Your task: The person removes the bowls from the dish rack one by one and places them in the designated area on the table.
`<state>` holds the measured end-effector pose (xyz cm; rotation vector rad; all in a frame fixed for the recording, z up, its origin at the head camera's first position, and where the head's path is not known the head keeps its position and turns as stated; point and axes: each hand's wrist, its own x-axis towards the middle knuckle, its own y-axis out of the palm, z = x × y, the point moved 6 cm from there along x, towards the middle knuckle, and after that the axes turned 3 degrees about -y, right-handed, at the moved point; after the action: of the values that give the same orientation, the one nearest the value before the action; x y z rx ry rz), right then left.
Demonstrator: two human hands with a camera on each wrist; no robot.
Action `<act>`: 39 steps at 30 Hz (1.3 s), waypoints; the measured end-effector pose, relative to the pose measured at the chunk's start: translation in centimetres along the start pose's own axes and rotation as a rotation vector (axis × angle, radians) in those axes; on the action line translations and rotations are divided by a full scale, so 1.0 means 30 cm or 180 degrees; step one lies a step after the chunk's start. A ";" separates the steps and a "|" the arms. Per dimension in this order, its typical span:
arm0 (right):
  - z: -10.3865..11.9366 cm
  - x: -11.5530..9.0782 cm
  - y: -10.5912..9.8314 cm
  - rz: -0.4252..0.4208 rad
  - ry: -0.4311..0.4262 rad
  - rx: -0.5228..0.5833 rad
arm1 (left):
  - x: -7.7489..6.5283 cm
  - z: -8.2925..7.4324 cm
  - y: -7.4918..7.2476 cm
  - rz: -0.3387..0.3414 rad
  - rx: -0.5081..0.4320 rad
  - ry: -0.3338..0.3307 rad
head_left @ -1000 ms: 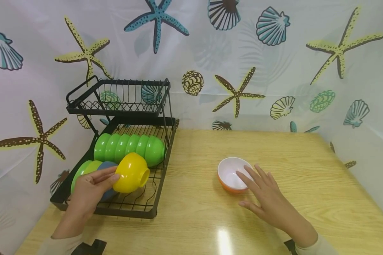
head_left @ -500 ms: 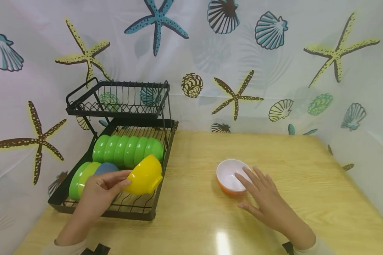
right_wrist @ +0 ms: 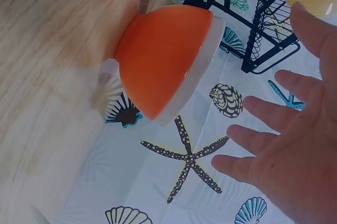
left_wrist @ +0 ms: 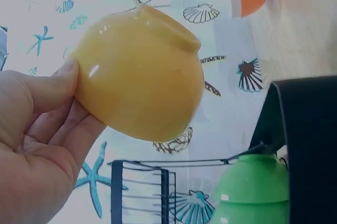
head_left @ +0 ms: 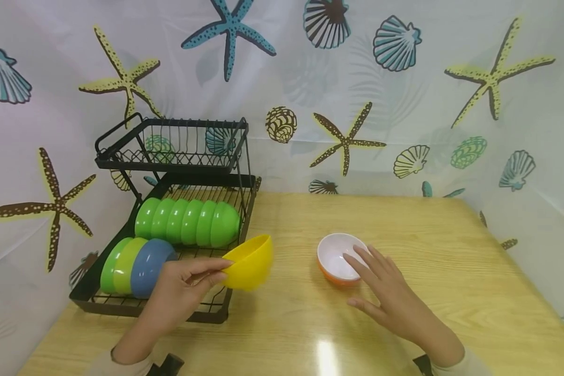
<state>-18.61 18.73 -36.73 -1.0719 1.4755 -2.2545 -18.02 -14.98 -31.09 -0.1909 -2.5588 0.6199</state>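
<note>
In the head view, the person's left hand (head_left: 178,292), at the lower left of the centre, holds a deep, round, glossy yellow bowl (head_left: 251,269) by its rim, pinched between the thumb and the fingers. The bowl is in the air, just right of the front right corner of a two-tier black metal dish rack (head_left: 164,167). It is tilted: its mouth looks to the upper left of the frame, with a part of the inside showing, and its rim line climbs from left to right. In the left wrist view, its foot ring points to the upper right, so the axis from mouth to foot goes from lower left to upper right there.

The right hand (head_left: 390,297), right of the centre, has its fingers spread and grips nothing. It is near a round orange bowl with white inside (head_left: 340,253); the right wrist view shows a gap between them. This bowl stands upright on the light wooden table (head_left: 282,334), mouth upward.

On the lower tier, at the left, a row of bright green bowls (head_left: 197,224) lies sideways, bottoms toward the right. Before it lean a green bowl (head_left: 109,266), a lime bowl (head_left: 127,266) and a blue bowl (head_left: 152,263).
</note>
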 end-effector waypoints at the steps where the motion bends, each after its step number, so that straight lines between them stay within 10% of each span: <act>1: 0.002 0.000 0.000 0.0005 0.0001 0.0016 | 0.002 -0.010 0.007 0.0005 0.0038 0.0142; 8: 0.015 0.008 -0.015 -0.0090 -0.0099 0.0047 | 0.015 -0.081 0.068 0.0000 0.0331 0.1009; 19: 0.044 0.025 -0.047 -0.0246 -0.0338 0.0095 | 0.050 -0.158 0.191 0.0208 0.0620 0.1753; 39: 0.144 0.033 -0.077 -0.0719 -0.1065 0.0354 | 0.013 -0.172 0.347 0.0509 0.1092 0.2326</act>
<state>-15.89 16.25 -33.34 -1.5556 1.1303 -2.1302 -15.60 -3.63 -31.72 -0.4170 -1.7219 0.8490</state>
